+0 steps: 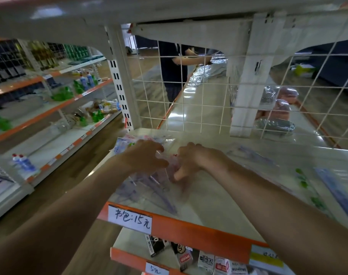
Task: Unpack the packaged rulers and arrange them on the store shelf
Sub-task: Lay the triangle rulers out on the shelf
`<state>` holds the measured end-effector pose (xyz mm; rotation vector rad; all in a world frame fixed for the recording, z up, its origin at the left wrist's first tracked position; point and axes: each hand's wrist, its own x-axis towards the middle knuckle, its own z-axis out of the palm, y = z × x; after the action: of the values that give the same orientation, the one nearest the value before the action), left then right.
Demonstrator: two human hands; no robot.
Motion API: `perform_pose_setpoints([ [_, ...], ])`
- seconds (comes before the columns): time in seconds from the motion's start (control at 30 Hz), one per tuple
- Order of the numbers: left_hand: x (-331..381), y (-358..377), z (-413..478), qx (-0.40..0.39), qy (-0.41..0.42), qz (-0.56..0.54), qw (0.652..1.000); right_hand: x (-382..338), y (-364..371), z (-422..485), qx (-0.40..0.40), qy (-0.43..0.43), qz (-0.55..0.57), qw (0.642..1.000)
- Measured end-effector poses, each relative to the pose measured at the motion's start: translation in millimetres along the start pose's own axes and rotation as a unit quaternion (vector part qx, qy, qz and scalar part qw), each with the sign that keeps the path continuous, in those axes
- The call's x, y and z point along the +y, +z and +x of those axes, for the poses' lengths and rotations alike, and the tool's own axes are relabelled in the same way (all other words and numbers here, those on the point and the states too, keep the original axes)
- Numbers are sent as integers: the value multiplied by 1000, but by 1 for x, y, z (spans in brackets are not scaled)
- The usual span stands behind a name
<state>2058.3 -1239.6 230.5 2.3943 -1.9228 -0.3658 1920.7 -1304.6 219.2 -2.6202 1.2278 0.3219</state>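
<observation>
Orange edging (189,233) ran along the front of the shelf (218,199) where we worked, with a handwritten price label (129,218) stuck at its left end. Both our hands met over a clear packet (147,183) of purplish rulers (165,199), which lay flat near the shelf's front left corner, its lower end close to the edging. Our right hand (191,163) pinched the packet's upper part, thumb pointing down against the plastic and the other fingers curled above it. Our left hand (147,155) lay over the packet just beside the right, fingers bent and blurred, and we could not tell whether it gripped the plastic or only rested there. Behind the left hand sat a pile of further packets (123,143), and other rulers (254,155) lay farther right on the shelf. A white wire grid (189,96) closed the back, and through it we saw a person (173,72) in dark clothes. Small cartons (189,257) stood on the level below.
</observation>
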Motion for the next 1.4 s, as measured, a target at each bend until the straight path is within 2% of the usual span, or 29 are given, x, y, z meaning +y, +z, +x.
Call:
perform_pose_setpoints([
  [0.07, 6, -2, 11, -8, 8, 55, 998, 1, -2, -3, -3, 6, 11, 1000],
  [0.2, 21, -1, 25, -90, 11, 115, 989, 10, -3, -10, 11, 22, 46, 999],
  [0.3, 28, -5, 31, -84, 33, 101, 991, 28, 4, -12, 90, 24, 176, 980],
  [0.33, 29, -7, 32, -87, 46, 85, 992, 35, 7, -13, 108, 28, 247, 963],
  [0.43, 33, -16, 33, -95, 72, -5, 993, 56, 9, -26, 120, 46, 465, 876],
  [0.57, 35, -30, 39, -25, 86, -132, 987, 81, 6, -47, 138, 61, 573, 805],
  [0.67, 44, -39, 39, -1, 82, -250, 965, 95, -2, -69, 134, 46, 610, 780],
  [0.77, 57, -36, 33, -47, 67, -409, 909, 107, -9, -87, 133, 22, 637, 759],
  [0.83, 67, -30, 31, -57, 53, -439, 895, 114, -12, -94, 138, 18, 642, 754],
  [1.0, 97, -24, 22, -103, 29, -532, 840, 129, -20, -103, 173, 15, 593, 786],
  [1.07, 109, -21, 19, -121, 44, -526, 841, 131, -21, -105, 171, 11, 586, 792],
  [1.17, 121, -12, 19, -114, 80, -478, 867, 131, -21, -106, 168, 13, 597, 784],
  [1.33, 124, -1, 21, -111, 57, -524, 843, 139, -15, -106, 183, 38, 677, 711],
  [1.4, 122, 2, 21, -109, 45, -538, 835, 141, -11, -107, 184, 49, 672, 716],
])
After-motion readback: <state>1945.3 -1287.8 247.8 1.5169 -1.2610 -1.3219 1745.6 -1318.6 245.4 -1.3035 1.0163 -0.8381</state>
